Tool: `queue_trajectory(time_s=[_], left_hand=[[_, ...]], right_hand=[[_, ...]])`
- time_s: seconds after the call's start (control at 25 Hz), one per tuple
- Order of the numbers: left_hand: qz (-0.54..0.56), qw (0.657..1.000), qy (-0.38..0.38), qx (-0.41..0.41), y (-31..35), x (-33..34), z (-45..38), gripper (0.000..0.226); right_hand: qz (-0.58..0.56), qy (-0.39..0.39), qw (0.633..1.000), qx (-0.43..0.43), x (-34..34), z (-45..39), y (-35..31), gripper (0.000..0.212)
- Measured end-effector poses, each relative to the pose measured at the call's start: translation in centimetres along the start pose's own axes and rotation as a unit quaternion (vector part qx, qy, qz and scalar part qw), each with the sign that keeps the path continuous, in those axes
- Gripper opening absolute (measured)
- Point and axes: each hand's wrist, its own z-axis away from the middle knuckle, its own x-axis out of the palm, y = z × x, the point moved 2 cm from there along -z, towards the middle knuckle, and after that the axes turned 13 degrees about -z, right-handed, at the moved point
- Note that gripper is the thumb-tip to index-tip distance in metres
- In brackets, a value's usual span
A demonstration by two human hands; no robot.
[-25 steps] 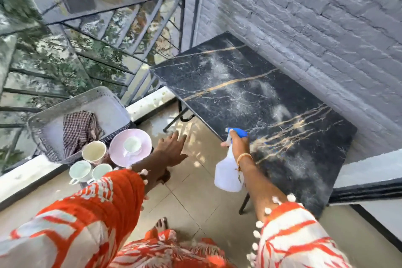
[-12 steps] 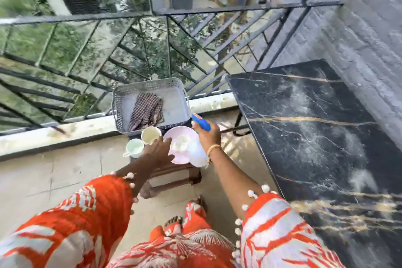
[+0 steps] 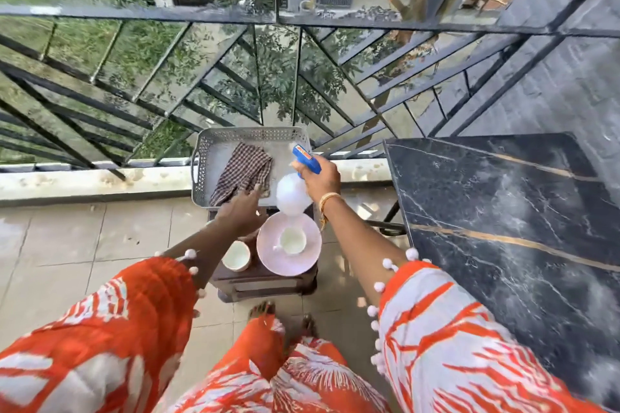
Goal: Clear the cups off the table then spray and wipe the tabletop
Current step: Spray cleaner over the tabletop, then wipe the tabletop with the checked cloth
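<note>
My right hand [image 3: 320,178] grips a white spray bottle [image 3: 291,196] with a blue trigger head, held over the grey tray's right side. My left hand [image 3: 243,211] reaches with fingers apart to the near end of a checked cloth [image 3: 245,171] lying in the grey perforated tray [image 3: 201,161]. Its fingertips are at the cloth's edge. A white cup [image 3: 292,241] sits on a pink plate [image 3: 271,255], and a cream cup [image 3: 236,255] stands beside it, all on a dark stool [image 3: 265,285]. The black marble tabletop [image 3: 503,228] at right shows wet spray patches.
A black metal railing [image 3: 302,20] runs across ahead, with a white ledge [image 3: 84,181] at its foot. The tray rests on the stool's far end against this ledge. Beige floor tiles [image 3: 84,245] spread to the left. My bare feet [image 3: 261,308] are just behind the stool.
I have turned from the table to the stool. My right hand carried the spray bottle over to the tray. My left hand moved past the cups to the cloth.
</note>
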Motion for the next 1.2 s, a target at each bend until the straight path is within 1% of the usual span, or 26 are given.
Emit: queue_trajectory(time_s=[0.12, 0.28, 0.44, 0.48, 0.56, 0.64, 0.72, 0.8, 0.88, 1.0, 1.08, 1.16, 1.2], left_hand=[[0.004, 0.999, 0.000, -0.044, -2.0, -0.7, -3.0, 0.061], [0.049, 0.995, -0.012, -0.082, -4.9, -0.1, -6.8, 0.060], [0.097, 0.986, -0.040, -0.130, -6.9, 1.5, -10.3, 0.050], [0.108, 0.984, -0.043, -0.138, -7.3, 1.7, -11.0, 0.051], [0.111, 0.981, -0.048, -0.149, -8.3, 2.5, -12.4, 0.059], [0.097, 0.979, -0.040, -0.172, -9.0, 4.2, -14.0, 0.064], [0.086, 0.975, -0.025, -0.203, -8.9, 5.5, -14.6, 0.062], [0.099, 0.962, -0.001, -0.254, -8.9, 6.5, -15.2, 0.059], [0.135, 0.943, 0.015, -0.304, -9.2, 6.4, -15.7, 0.050], [0.162, 0.941, -0.013, -0.295, -10.2, 6.1, -17.1, 0.039], [0.213, 0.937, -0.010, -0.276, -10.9, 5.4, -17.4, 0.033], [0.301, 0.923, 0.007, -0.242, -10.3, 3.5, -16.5, 0.023], [0.368, 0.901, 0.019, -0.230, -9.7, 2.1, -15.7, 0.015]], right_hand=[[0.076, -0.038, 0.996, -0.012, 2.0, -3.2, 0.5, 0.022], [0.126, -0.047, 0.991, -0.027, 4.0, -5.8, 3.3, 0.019], [0.159, -0.050, 0.986, -0.009, 5.3, -7.2, 6.5, 0.019], [0.164, -0.060, 0.984, -0.020, 5.5, -7.2, 7.1, 0.020], [0.175, -0.070, 0.981, -0.051, 5.9, -7.2, 7.8, 0.021], [0.182, -0.054, 0.979, -0.073, 6.0, -7.2, 8.5, 0.021], [0.177, -0.035, 0.978, -0.102, 6.1, -7.1, 9.1, 0.017], [0.179, -0.020, 0.976, -0.120, 6.3, -7.1, 9.6, 0.015], [0.178, -0.012, 0.975, -0.132, 6.3, -7.0, 10.0, 0.016], [0.182, -0.004, 0.974, -0.136, 6.5, -6.8, 10.1, 0.018], [0.196, -0.028, 0.974, -0.108, 6.4, -7.0, 9.5, 0.022], [0.221, -0.062, 0.972, -0.047, 5.8, -6.5, 8.1, 0.037], [0.258, -0.058, 0.964, -0.039, 5.5, -6.0, 7.1, 0.049]])
